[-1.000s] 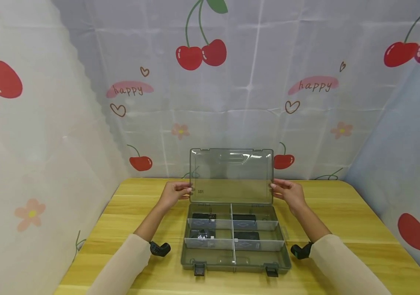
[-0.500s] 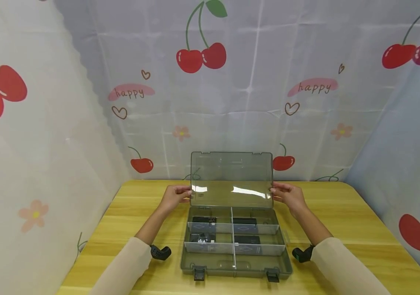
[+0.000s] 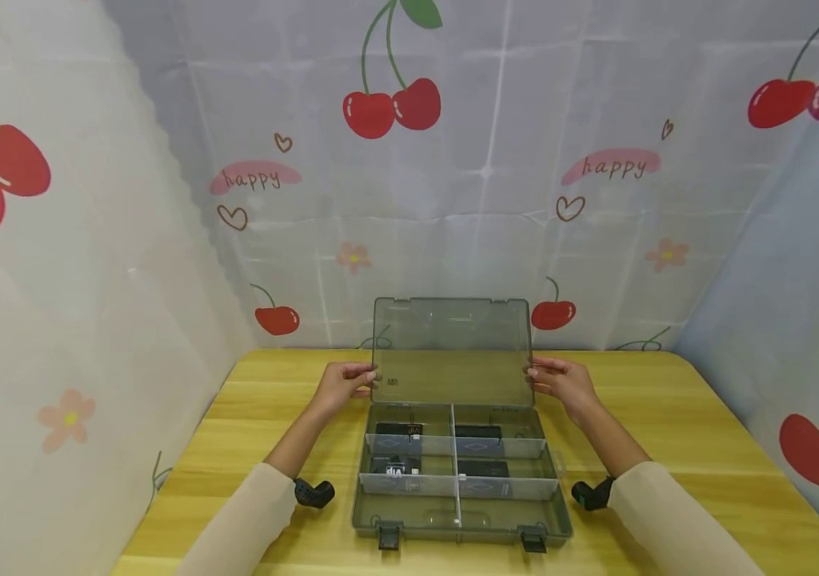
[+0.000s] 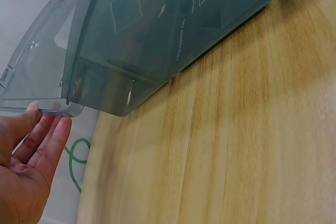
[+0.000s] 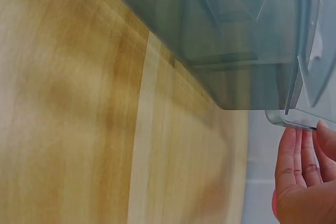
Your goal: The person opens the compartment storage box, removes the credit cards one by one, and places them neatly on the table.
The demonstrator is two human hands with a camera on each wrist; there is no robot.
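Observation:
A grey see-through plastic organizer box (image 3: pixel 496 531) lies on the table with its lid (image 3: pixel 453 352) raised at the back. My left hand (image 3: pixel 337 386) pinches the lid's left edge near the hinge; in the left wrist view the thumb presses one side of the rim and the fingers (image 4: pixel 51 142) the other. On the opposite edge, my right hand (image 3: pixel 568 387) holds the lid the same way, its fingers (image 5: pixel 299 156) under the rim in the right wrist view. Clear dividers (image 3: pixel 409 482) split the box. Dark flat items, some lettered VIP (image 3: pixel 397 466), lie in the back and middle compartments.
Two dark latches (image 3: pixel 389 534) hang at the box's front. The wooden table (image 3: pixel 237 432) extends to both sides. A cherry-printed curtain (image 3: pixel 453 200) stands close behind the lid. Each wrist carries a black camera (image 3: pixel 313 493).
The lid has leaned slightly farther back, its top edge now lower in view. Both hands keep their hold on its sides. The glare seen on it half a second ago is gone.

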